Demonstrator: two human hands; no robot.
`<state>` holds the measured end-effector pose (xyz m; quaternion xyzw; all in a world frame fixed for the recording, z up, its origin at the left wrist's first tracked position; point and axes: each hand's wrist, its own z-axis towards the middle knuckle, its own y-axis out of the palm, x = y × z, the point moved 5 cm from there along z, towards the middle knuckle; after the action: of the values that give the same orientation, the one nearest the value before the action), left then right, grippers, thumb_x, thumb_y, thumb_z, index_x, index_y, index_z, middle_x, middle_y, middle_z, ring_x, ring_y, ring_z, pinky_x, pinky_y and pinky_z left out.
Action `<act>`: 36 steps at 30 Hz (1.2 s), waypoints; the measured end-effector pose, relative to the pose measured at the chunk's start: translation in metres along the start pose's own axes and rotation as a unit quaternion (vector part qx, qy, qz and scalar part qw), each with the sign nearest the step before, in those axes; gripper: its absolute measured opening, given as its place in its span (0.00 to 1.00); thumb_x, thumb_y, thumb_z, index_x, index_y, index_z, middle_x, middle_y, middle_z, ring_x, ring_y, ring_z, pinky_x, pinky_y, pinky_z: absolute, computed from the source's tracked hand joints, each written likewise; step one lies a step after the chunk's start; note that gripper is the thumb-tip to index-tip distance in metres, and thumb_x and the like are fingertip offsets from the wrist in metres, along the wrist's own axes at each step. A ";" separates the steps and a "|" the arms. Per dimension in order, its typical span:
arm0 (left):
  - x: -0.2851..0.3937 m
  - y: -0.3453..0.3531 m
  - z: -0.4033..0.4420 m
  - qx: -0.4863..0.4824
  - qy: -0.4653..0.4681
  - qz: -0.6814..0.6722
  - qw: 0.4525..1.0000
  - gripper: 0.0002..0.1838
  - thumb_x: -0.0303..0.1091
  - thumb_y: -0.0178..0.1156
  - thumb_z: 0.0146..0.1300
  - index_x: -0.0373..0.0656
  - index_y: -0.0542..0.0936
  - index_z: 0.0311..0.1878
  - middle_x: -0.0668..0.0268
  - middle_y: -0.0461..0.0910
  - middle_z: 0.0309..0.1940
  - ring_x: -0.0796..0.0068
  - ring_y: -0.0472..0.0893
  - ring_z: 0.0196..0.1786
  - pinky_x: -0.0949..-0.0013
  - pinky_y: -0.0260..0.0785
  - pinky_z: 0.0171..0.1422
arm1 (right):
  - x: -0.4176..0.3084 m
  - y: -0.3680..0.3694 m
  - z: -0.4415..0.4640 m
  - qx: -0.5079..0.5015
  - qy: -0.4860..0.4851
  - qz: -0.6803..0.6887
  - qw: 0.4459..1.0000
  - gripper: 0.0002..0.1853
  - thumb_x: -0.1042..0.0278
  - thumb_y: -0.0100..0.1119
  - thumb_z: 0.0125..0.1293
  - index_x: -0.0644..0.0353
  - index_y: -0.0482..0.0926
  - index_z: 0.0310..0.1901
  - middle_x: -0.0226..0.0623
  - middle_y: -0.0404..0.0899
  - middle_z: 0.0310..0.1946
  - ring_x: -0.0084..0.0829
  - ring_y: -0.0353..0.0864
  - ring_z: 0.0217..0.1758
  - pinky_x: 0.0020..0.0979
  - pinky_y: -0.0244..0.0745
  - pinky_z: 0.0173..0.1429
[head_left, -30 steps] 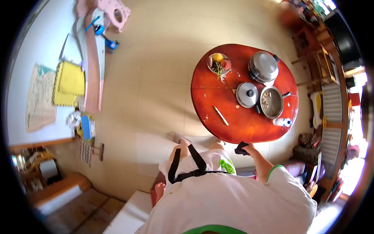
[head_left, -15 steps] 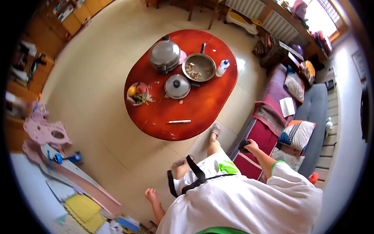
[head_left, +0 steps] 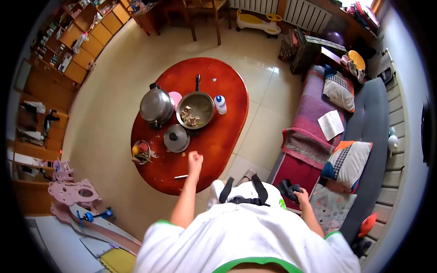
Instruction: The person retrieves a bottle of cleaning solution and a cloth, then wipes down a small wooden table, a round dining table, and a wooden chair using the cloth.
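Note:
My left hand [head_left: 195,163] is raised over the near part of the red oval table [head_left: 218,145], its fingers curled in with nothing showing in them. Close by are a small lidded pot [head_left: 176,138] and a white pen-like stick [head_left: 180,176]. Down by the couch, my right hand [head_left: 301,196] grips a soft, crumpled black cloth [head_left: 288,188]; its exact kind does not show. Farther back on the table stand a large steel pot [head_left: 156,105], a frying pan [head_left: 196,109] with pale food pieces in it, and a white bottle with a blue cap [head_left: 220,104].
A plate of fruit and greens [head_left: 141,152] sits at the table's left edge. To my right runs a grey couch [head_left: 369,132] with cushions and a purple blanket [head_left: 306,123]. A pink slide [head_left: 75,195] stands at left, and a yellow-white ride-on toy [head_left: 258,22] at the back.
My left hand has risen from low beside my body to over the table. My view has turned and shifted. The black cloth in my right hand now hangs more spread out.

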<state>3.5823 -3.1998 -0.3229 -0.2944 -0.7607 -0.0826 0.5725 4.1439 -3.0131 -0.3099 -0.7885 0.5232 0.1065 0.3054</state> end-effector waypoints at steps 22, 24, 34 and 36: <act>0.109 0.199 0.243 -0.021 -0.097 0.474 0.875 0.25 0.42 0.61 0.62 0.47 0.64 0.57 0.47 0.80 0.47 0.41 0.79 0.49 0.44 0.70 0.53 | -0.031 0.006 0.134 0.070 0.087 0.056 0.992 0.26 0.74 0.69 0.52 0.62 0.76 0.55 0.42 0.82 0.44 0.36 0.81 0.44 0.40 0.78 0.48; 0.100 0.202 0.248 -0.028 -0.105 0.482 0.869 0.31 0.44 0.61 0.61 0.48 0.60 0.64 0.45 0.79 0.48 0.41 0.79 0.49 0.44 0.70 0.53 | -0.065 0.014 0.138 0.084 0.095 0.060 0.990 0.25 0.75 0.69 0.51 0.62 0.77 0.54 0.41 0.82 0.44 0.36 0.81 0.44 0.39 0.78 0.48; 0.076 0.214 0.273 -0.018 -0.274 0.426 0.862 0.28 0.48 0.60 0.60 0.47 0.63 0.58 0.40 0.80 0.45 0.37 0.80 0.48 0.45 0.72 0.52 | -0.278 -0.009 0.276 0.126 0.104 -0.102 0.981 0.25 0.76 0.69 0.46 0.61 0.78 0.50 0.44 0.83 0.40 0.40 0.82 0.44 0.41 0.77 0.49; 0.088 0.226 0.279 0.006 -0.316 0.442 0.840 0.28 0.48 0.61 0.58 0.46 0.64 0.57 0.41 0.81 0.43 0.38 0.81 0.47 0.46 0.73 0.50 | -0.368 -0.014 0.308 0.129 0.095 -0.144 0.976 0.25 0.75 0.70 0.45 0.60 0.78 0.50 0.45 0.83 0.40 0.40 0.82 0.44 0.42 0.77 0.49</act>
<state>3.4603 -2.8558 -0.3817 -0.6056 -0.6902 0.2814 0.2788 4.0446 -2.5471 -0.3684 -0.8163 0.4399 -0.0826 0.3651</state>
